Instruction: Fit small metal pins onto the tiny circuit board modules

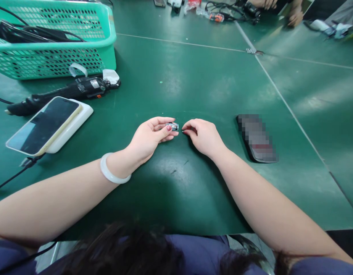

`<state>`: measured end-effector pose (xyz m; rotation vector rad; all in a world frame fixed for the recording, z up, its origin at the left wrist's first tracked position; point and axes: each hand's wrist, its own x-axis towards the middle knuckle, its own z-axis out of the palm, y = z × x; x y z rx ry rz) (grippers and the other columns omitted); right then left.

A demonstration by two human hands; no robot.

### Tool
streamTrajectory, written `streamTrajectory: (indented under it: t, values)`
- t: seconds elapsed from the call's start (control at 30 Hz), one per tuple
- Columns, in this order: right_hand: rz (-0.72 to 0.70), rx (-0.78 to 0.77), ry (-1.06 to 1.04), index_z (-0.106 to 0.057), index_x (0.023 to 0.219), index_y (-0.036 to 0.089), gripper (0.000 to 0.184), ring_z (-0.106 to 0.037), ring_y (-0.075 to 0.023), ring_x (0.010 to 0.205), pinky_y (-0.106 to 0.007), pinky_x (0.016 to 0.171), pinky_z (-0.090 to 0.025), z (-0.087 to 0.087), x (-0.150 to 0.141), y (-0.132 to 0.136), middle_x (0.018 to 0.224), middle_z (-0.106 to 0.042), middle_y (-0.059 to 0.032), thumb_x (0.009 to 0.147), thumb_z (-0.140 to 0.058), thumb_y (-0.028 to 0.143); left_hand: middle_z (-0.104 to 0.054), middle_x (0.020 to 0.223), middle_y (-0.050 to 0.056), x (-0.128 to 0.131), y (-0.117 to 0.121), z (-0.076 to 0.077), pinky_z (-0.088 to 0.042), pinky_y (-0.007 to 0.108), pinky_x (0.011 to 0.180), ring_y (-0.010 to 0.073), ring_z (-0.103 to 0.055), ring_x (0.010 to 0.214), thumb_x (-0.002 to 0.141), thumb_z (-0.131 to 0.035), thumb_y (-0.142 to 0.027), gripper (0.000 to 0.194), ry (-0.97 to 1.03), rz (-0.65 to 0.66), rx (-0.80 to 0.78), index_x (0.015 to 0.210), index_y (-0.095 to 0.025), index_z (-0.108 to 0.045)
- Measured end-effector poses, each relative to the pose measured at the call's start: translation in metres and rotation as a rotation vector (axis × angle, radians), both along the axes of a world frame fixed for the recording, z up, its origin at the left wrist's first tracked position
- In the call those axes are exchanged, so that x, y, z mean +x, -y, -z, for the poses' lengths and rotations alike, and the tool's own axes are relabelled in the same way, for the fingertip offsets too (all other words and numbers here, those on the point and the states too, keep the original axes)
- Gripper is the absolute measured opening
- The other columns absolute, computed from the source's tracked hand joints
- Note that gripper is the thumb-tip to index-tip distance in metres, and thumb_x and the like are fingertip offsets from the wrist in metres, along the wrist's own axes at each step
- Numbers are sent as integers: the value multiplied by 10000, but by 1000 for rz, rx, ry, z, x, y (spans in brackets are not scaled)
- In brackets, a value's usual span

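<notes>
My left hand (149, 137) pinches a small silvery part (173, 126) with dark details between thumb and fingers; its exact kind is too small to make out. Just to the right, my right hand (203, 135) has thumb and forefinger brought close together. A tiny dark tip shows at those fingertips, too small to name. A narrow gap separates the right fingertips from the silvery part. Both hands are over the green tabletop (176, 91), near its middle.
At left lie a phone on a white block (70, 128), a black corded power tool (64, 91) and a green basket (112, 38) holding black cables. A dark phone (258, 141) rests at right. Another person's hands (295, 17) are at the far edge, near cables (236, 9).
</notes>
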<state>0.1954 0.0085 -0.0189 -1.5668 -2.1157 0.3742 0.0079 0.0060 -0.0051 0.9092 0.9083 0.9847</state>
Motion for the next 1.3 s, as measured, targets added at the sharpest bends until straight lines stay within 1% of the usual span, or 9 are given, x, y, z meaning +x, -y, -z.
streamTrajectory:
  t: [0.17,0.3,0.43,0.53,0.63,0.83,1.03,1.1,1.3]
  values:
    - [21,35,23,-716,820,202,190,-632,-190,852,-332,819,-467,2,1,-1,855,-725,-36,850,-546,123,-725,871,31,0,0,0,-551,199,721,97,-700,752,772,-710,-193,195,-5,-1,1,955,-140,-669]
    - [50,51,29,-735,818,210,184,-629,-192,860,-332,802,-478,4,4,-3,870,-710,-44,854,-560,165,-724,879,41,-1,0,1,-551,216,735,101,-695,756,763,-719,-207,214,-17,2,10,959,-138,-670]
    - [74,37,41,-734,854,215,187,-629,-191,853,-334,778,-480,-2,10,-1,880,-706,-42,874,-548,209,-721,884,44,0,0,0,-552,236,759,103,-687,766,747,-729,-192,229,-29,4,10,960,-135,-666]
    - [40,1,119,-725,880,214,140,-620,-198,876,-333,775,-472,-8,13,3,909,-706,-39,840,-592,196,-719,889,46,0,0,0,-554,255,788,107,-685,779,732,-740,-183,243,-38,15,9,957,-133,-664]
    - [15,-9,223,-720,849,210,175,-610,-207,903,-337,778,-459,-10,13,5,911,-705,-41,846,-556,151,-719,910,53,-1,0,1,-551,277,825,113,-687,794,716,-751,-169,254,-59,39,11,952,-129,-665]
    - [-15,102,337,-709,819,199,218,-583,-210,848,-341,718,-441,-2,11,2,890,-698,-61,855,-507,126,-728,900,66,-1,0,3,-537,325,871,147,-696,829,688,-766,-170,295,-141,85,50,964,-134,-669]
    - [46,213,196,-693,799,205,220,-582,-207,838,-344,751,-449,-16,3,14,855,-687,-59,879,-496,147,-736,910,71,-1,1,0,-524,365,909,166,-699,845,668,-775,-168,314,-216,96,48,962,-139,-668]
    - [26,226,150,-692,812,201,223,-586,-204,852,-335,760,-450,-22,-4,19,860,-687,-58,893,-489,158,-738,916,67,0,2,-2,-519,371,925,169,-699,854,663,-777,-165,312,-241,104,53,954,-143,-668]
    - [-22,248,198,-694,832,187,240,-576,-194,824,-321,703,-425,-23,-19,27,887,-690,-58,902,-467,154,-743,935,51,0,4,-5,-522,352,923,167,-699,860,681,-761,-172,265,-329,126,104,928,-158,-665]
